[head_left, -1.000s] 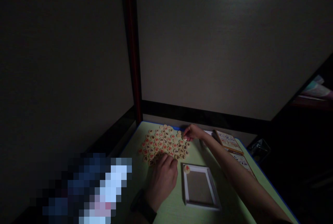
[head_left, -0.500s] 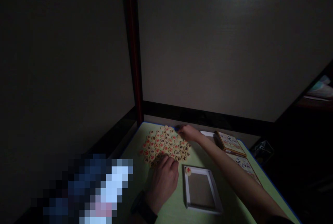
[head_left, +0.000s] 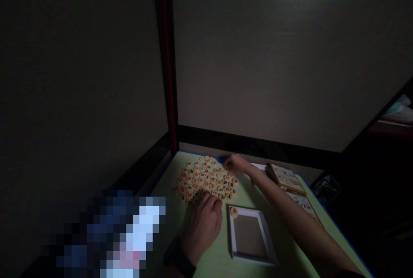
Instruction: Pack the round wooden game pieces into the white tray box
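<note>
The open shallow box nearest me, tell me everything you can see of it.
The shallow box has low white walls and a plain brownish floor, looking like cardboard. It lies flat, open side up, on the green table, beside the left hand but apart from it. One red-marked round piece sits in its far left corner.
</note>
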`<state>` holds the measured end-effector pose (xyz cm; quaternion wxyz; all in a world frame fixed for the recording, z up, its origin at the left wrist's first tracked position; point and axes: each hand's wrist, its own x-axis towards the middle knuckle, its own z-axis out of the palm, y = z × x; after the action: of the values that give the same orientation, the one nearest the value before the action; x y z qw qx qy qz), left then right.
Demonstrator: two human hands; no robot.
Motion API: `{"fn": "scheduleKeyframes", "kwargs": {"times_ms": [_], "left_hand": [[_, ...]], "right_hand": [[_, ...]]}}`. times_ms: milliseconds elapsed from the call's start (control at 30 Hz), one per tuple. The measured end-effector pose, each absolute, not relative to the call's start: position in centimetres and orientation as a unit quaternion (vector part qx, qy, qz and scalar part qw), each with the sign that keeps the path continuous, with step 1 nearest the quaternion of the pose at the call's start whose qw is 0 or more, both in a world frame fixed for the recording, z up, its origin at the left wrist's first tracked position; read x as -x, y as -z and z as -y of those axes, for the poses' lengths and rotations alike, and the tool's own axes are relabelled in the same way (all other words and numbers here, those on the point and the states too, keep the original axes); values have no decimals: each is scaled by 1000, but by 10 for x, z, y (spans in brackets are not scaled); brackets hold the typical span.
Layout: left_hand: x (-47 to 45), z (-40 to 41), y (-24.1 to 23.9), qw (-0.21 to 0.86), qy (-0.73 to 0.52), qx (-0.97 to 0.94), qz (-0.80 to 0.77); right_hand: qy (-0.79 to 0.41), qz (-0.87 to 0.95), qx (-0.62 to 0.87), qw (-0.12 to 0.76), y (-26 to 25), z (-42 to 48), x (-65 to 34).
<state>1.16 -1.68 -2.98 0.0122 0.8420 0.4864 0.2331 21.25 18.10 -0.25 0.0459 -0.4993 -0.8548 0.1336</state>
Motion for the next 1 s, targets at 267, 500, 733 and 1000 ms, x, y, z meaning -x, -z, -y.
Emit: {"fn": "scheduleKeyframes", "kwargs": {"times_ms": [267,500,733,1000], "left_hand": [[-12,16,33,13,-253,-837,-484],[-13,15,34,7,-241,-840,-485],[-12,16,29,25,-232,-837,-495],[-12,17,27,33,-224,-842,-489]], "right_hand": [[-190,839,505,61,5,-179,-225],[-130,862,487,49,-5,-168,-208],[-103,879,466,0,-4,-155,-185],[-157,869,467,46,-2,-180,-194]]}}
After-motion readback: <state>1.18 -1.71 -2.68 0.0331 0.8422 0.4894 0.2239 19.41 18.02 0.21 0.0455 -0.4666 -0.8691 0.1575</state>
